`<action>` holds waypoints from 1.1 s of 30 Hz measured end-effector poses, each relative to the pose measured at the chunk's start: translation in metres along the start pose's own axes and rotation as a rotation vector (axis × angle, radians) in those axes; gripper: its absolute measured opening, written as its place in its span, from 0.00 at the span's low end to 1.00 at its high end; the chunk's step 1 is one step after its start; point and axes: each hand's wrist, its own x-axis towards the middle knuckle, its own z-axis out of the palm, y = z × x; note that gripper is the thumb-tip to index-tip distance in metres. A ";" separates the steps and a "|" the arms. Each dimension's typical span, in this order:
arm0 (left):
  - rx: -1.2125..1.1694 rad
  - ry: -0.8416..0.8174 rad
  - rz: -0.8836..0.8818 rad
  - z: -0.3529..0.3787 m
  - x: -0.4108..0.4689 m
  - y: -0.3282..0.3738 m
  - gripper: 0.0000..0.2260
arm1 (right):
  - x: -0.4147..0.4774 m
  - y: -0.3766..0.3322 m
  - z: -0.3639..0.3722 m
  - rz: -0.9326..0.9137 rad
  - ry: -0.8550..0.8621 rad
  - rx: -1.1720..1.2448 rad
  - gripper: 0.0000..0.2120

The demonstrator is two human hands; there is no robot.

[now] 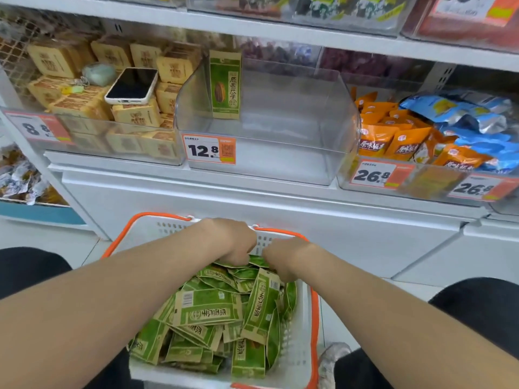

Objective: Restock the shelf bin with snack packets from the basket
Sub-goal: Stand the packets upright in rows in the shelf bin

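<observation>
The snack packets (207, 310) are green with tan borders and a white barcode patch; their basket (297, 332) is white, perforated, with orange handles (315, 318). The shelf bin (280, 164) is clear, its price tag (209, 150) white and orange with black numerals.

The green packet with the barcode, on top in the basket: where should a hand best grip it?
Probably its long upper edge, pinched from above: the packet lies flat, topmost in the basket, so that edge looks free.
</observation>
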 end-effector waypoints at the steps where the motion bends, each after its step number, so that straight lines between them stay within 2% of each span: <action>1: 0.007 0.020 0.023 0.001 0.002 0.004 0.13 | 0.001 0.000 0.005 -0.008 -0.014 -0.023 0.13; 5: 0.059 0.027 0.077 0.007 0.010 0.013 0.04 | 0.014 0.000 0.041 -0.034 -0.072 -0.114 0.20; 7: 0.064 0.019 0.081 0.011 0.012 0.013 0.03 | 0.020 0.001 0.060 -0.028 -0.088 -0.175 0.23; 11: 0.086 0.005 0.066 0.012 0.013 0.010 0.09 | 0.030 -0.002 0.079 -0.103 0.005 -0.389 0.13; 14: 0.091 0.017 0.056 0.010 0.013 0.008 0.10 | 0.036 -0.009 0.088 -0.197 0.047 -0.555 0.11; 21: 0.075 0.067 0.066 0.011 0.015 0.007 0.11 | 0.040 -0.011 0.099 -0.283 0.077 -0.610 0.12; 25: 0.081 0.043 0.065 0.011 0.011 0.009 0.11 | 0.041 -0.004 0.100 -0.348 0.120 -0.651 0.19; 28: 0.078 0.021 0.066 0.012 0.008 0.008 0.17 | 0.036 0.001 0.090 -0.333 0.196 -0.489 0.19; 33: -0.054 0.054 0.021 0.011 0.008 -0.002 0.20 | 0.024 0.007 0.055 -0.208 0.378 0.113 0.05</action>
